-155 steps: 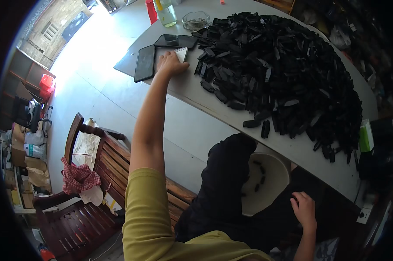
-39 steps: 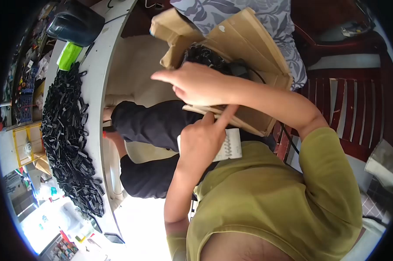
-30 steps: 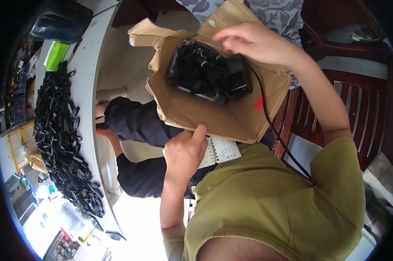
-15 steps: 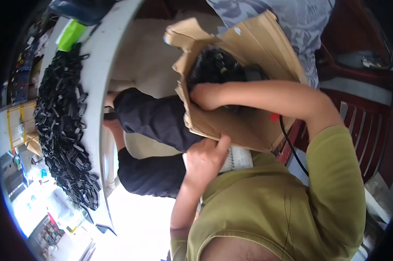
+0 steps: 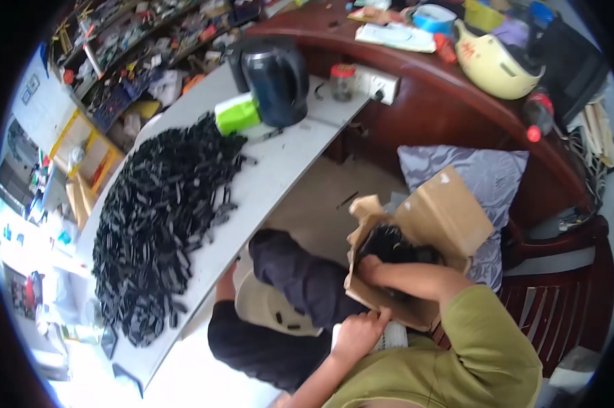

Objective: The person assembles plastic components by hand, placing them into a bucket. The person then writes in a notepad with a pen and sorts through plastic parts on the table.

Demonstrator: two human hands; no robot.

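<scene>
An open cardboard box (image 5: 450, 207) with torn flaps rests tilted beside my lap. Inside it lies a shiny black plastic bag (image 5: 390, 238); what it holds is hard to make out. My right hand (image 5: 370, 268) reaches down into the box at the bag, its fingers mostly hidden. At the near rim, my left hand (image 5: 361, 333) is closed on the cardboard edge. A white ridged object (image 5: 393, 336) shows just under the box by that hand.
A big heap of small black plastic pieces (image 5: 157, 211) covers much of the grey table (image 5: 269, 183). Behind it are a green-and-white packet (image 5: 237, 115), a dark kettle (image 5: 274, 81) and a red-lidded jar (image 5: 342, 81). A patterned cushion (image 5: 422, 162) lies behind the box.
My view has lifted and swung, so the table, kettle and shelves now show. The right hand stays inside the box and the left hand stays on its rim.
</scene>
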